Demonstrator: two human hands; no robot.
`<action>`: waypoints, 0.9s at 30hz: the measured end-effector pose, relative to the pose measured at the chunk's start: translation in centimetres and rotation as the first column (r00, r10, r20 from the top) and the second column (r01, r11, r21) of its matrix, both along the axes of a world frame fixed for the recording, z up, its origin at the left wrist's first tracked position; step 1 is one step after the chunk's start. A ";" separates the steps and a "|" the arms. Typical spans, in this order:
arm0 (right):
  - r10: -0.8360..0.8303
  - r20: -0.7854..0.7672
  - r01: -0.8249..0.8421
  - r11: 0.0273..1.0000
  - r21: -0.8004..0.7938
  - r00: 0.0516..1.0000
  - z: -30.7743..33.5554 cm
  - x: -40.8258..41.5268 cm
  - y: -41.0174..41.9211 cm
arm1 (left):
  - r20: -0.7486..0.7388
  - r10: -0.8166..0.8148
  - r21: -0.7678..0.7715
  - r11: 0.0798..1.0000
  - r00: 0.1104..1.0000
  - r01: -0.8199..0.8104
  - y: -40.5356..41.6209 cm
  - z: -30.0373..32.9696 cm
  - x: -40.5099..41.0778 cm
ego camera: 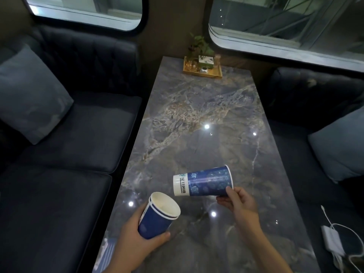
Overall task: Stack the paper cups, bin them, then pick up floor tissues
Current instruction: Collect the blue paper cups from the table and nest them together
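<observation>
This looks like a booth in a lounge or café fitted out like a train carriage: two dark padded sofas [74, 134] with cushions [29, 95] face across a long marble-patterned bench [197, 115], beneath rounded-corner windows [285, 22], with a wooden tray [202, 72] of small plants by the wall.

3 paper cups [204, 181], 2 hands [136, 239], 2 cushions [29, 95], 2 windows [84, 10], 1 tray [202, 72], 1 table [197, 115]
</observation>
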State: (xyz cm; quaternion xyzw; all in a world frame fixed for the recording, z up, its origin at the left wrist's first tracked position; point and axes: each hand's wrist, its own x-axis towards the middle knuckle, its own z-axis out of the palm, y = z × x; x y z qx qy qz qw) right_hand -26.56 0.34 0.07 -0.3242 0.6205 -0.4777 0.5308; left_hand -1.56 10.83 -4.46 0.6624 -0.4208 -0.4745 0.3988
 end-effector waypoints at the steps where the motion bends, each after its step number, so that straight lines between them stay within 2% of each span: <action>1: 0.012 0.001 -0.012 1.000 -0.009 1.000 0.2 -0.1 0.0 | 0.017 -0.003 0.003 1.000 1.000 0.003 0.0 0.0 0.0; 13: 0.217 -0.015 -0.217 0.976 0.007 0.976 2.3 -0.2 -0.6 | 0.043 -0.056 0.032 0.998 0.997 0.055 -0.5 -0.5 -0.2; 20: 0.378 -0.217 -0.379 0.925 0.041 0.900 2.8 0.2 -1.1 | 0.155 -0.120 0.003 0.993 0.981 0.121 -0.7 -0.4 -0.6; 27: 0.410 -0.443 -0.419 0.904 0.084 0.797 2.3 0.4 -1.7 | 0.288 -0.209 0.032 0.978 0.935 0.208 -0.8 -0.3 -0.4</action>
